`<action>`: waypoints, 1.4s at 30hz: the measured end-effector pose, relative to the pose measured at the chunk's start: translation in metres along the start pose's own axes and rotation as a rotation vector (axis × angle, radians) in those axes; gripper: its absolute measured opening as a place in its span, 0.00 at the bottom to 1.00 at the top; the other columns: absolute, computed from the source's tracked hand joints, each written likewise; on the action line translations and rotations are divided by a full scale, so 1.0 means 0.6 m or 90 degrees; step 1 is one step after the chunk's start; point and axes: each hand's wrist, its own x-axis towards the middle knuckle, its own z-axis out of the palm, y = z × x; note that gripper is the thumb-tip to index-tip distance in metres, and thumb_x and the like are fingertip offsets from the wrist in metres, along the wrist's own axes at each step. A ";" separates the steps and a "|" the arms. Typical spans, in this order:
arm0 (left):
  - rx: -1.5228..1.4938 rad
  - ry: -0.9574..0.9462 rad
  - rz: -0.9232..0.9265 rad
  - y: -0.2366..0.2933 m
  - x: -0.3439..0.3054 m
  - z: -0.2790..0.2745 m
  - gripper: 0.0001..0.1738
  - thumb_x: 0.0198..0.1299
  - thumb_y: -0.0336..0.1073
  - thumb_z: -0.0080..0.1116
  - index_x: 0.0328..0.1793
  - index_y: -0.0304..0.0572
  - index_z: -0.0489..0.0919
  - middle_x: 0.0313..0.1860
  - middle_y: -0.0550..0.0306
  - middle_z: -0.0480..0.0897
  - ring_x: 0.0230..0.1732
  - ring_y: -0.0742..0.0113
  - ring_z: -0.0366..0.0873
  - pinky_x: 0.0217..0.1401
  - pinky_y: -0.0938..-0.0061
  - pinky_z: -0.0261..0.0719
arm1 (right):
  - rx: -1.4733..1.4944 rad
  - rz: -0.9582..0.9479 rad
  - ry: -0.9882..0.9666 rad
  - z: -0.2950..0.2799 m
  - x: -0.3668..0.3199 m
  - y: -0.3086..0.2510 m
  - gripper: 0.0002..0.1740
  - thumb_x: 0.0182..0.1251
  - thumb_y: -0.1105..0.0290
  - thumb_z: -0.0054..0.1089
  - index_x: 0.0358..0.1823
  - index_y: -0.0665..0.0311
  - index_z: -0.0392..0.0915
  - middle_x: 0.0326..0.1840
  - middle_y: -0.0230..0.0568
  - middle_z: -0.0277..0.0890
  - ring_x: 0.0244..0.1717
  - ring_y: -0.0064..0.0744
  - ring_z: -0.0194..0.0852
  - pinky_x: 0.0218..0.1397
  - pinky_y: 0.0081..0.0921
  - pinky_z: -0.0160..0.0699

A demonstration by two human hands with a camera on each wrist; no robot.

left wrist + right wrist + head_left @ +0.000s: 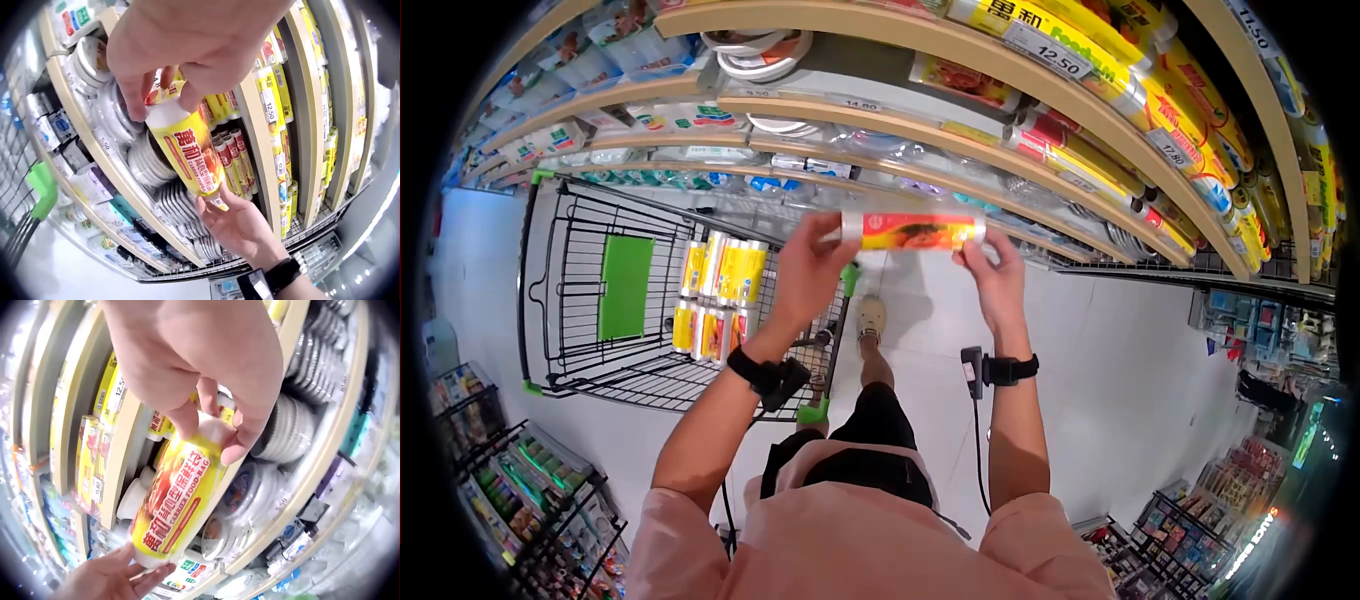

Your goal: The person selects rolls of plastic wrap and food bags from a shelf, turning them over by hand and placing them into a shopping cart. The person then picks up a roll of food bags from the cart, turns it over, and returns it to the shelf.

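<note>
Supermarket shelves of yellow wrap boxes and foil plates are curving in front of me. I am holding a yellow food-bag roll level before them, my left hand pinching one end and my right hand pinching the other. My cart is standing to the left, carrying yellow packs.

Bright, even store light, with white glare on the floor at 3 o'clock. Fisheye bends the shelves; corners go black, wrist-view edges blur.
</note>
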 end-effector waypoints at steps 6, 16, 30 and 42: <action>0.236 0.044 0.224 0.067 0.233 0.093 0.22 0.68 0.30 0.63 0.66 0.35 0.73 0.56 0.48 0.85 0.54 0.62 0.85 0.56 0.70 0.83 | -0.090 -0.206 0.091 0.018 0.196 -0.081 0.26 0.71 0.71 0.66 0.67 0.76 0.72 0.55 0.45 0.78 0.42 0.28 0.86 0.45 0.21 0.83; 0.536 -0.005 0.196 0.022 0.335 0.127 0.32 0.58 0.33 0.61 0.71 0.38 0.72 0.52 0.34 0.84 0.55 0.35 0.81 0.60 0.51 0.78 | -0.465 -0.313 0.013 0.002 0.251 -0.070 0.34 0.63 0.74 0.66 0.72 0.67 0.70 0.78 0.60 0.62 0.47 0.42 0.84 0.54 0.31 0.82; 0.319 0.009 0.274 0.061 0.135 0.031 0.26 0.59 0.21 0.59 0.66 0.39 0.77 0.60 0.45 0.82 0.58 0.51 0.82 0.60 0.66 0.80 | -0.363 -0.170 -0.046 -0.063 0.057 0.035 0.17 0.67 0.78 0.62 0.57 0.63 0.78 0.59 0.45 0.77 0.37 0.30 0.82 0.35 0.24 0.80; 0.094 0.216 -0.147 -0.052 -0.354 -0.331 0.01 0.72 0.27 0.58 0.45 0.40 0.79 0.40 0.63 0.83 0.40 0.76 0.80 0.45 0.79 0.77 | -0.366 0.097 -0.206 -0.014 -0.210 0.225 0.11 0.69 0.74 0.63 0.51 0.65 0.83 0.39 0.40 0.85 0.34 0.27 0.84 0.41 0.26 0.84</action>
